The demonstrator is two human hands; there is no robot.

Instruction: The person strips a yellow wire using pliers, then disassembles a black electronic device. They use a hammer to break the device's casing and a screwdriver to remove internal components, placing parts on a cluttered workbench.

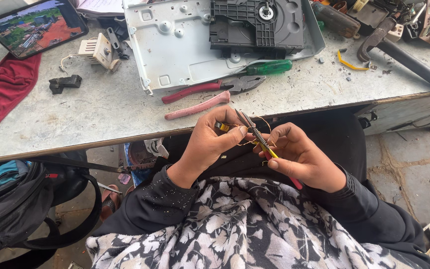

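My left hand pinches a small coil part wrapped in yellow tape, with thin copper wire looping off it. In my right hand is a slim pair of tweezers with a yellow and red grip; its pointed metal tips reach up beside the coil. Both hands hover over my lap, just in front of the workbench edge.
On the grey bench lie red-handled pliers, a green-handled screwdriver, an opened disc-drive chassis, a phone with a lit screen, a red cloth mask and a hammer. A black backpack sits at the lower left.
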